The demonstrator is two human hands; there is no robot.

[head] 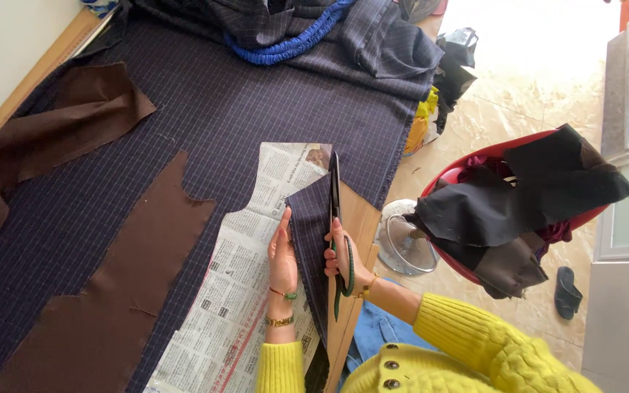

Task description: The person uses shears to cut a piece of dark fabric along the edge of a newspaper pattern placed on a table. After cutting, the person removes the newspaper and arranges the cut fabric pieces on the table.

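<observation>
Head view showed the right hand [340,255] closed through the green handles of long steel scissors [335,218], blades running along a strip of dark navy checked cloth [313,240]. The left hand [282,251] pressed flat on that strip beside a newspaper pattern [249,276]. Soft and limp, the cloth probably wanted holding near the cut.

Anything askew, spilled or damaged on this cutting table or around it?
Nothing damaged. Scissors in the right hand cut checked fabric beside a newspaper pattern that the left hand presses down. The one untidy spot: dark cloth scraps overflow the red basin on the floor.
</observation>
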